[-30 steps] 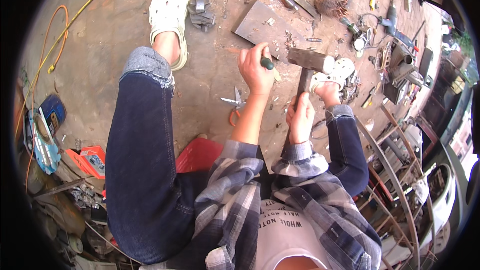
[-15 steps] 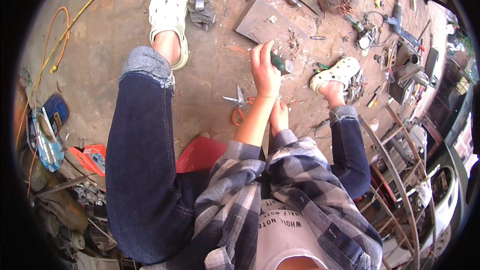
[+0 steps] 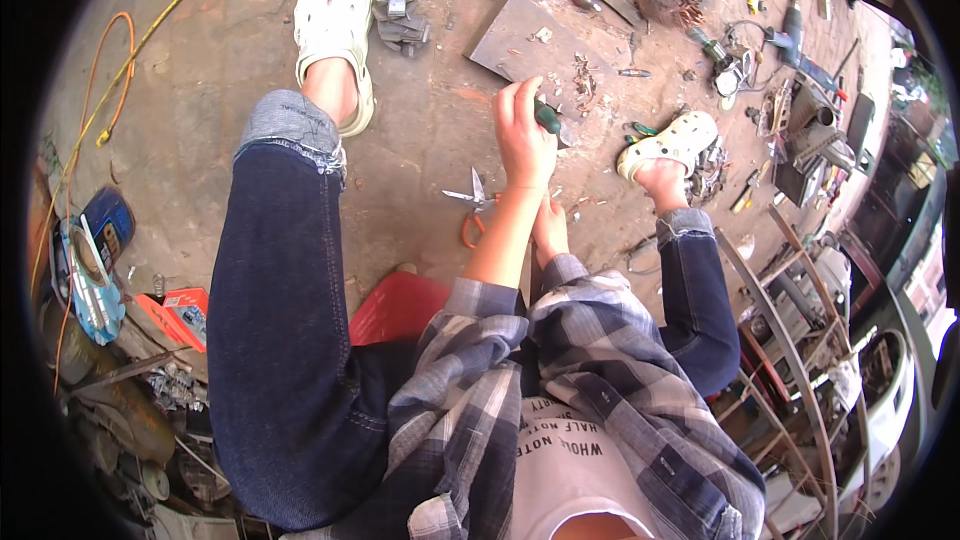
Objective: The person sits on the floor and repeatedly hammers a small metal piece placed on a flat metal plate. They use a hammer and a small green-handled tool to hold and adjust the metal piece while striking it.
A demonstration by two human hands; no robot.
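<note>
My left hand [image 3: 524, 135] is closed round a dark green, rounded object [image 3: 547, 117], perhaps a handle; its kind is not clear. Most of that object is hidden by the hand. Under my left forearm lies my right hand [image 3: 550, 227], its fingers out of sight, so whatever it holds cannot be seen. Scissors with orange handles [image 3: 473, 230] lie spread on the floor just left of my forearms. Ahead of my left hand is a flat metal plate [image 3: 515, 40] with small brown scraps [image 3: 585, 75] on its right part.
My feet in white clogs [image 3: 335, 15] stand either side. A dark bundle of strips [image 3: 402, 25] lies by the left one. Far right are a blue power tool [image 3: 793, 45] and a rusty cylinder [image 3: 668, 2]. Nearer are a red seat [image 3: 400, 305], an orange box [image 3: 180, 315] and metal frames [image 3: 790, 340].
Both hands have shifted slightly left, the left one still gripping the dark green object. Less of a greyish part beside that object shows now. The whole view has moved a little.
</note>
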